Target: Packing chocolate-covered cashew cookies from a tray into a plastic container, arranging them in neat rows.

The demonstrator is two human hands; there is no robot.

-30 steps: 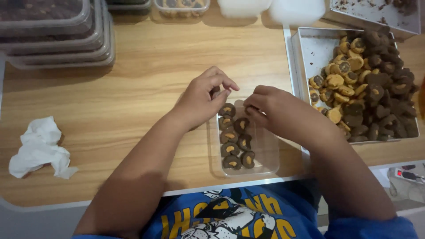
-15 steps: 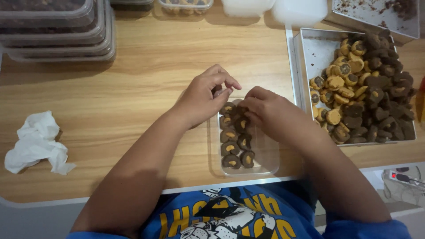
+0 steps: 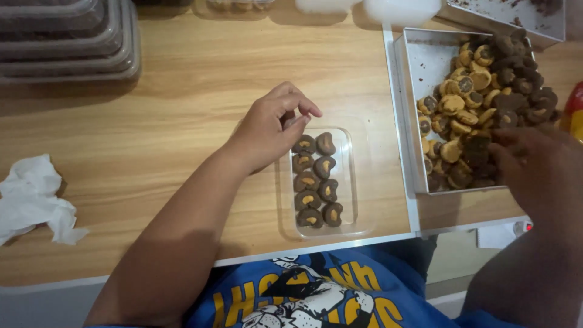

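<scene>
Resting at the box's (image 3: 325, 182) 10 o'clock corner, the left hand (image 3: 273, 130) is seen loosely curled with nothing held, while the right hand (image 3: 534, 167), at 3 o'clock, is laid over the tray's (image 3: 408, 91) heap of cookies (image 3: 480, 91), its grip too blurred to tell. Two columns of dark, crescent-shaped cookies with pale centres (image 3: 316, 181) are laid in the clear box on the counter (image 3: 182, 133); its right side is unfilled, and many are left in the tray.
</scene>
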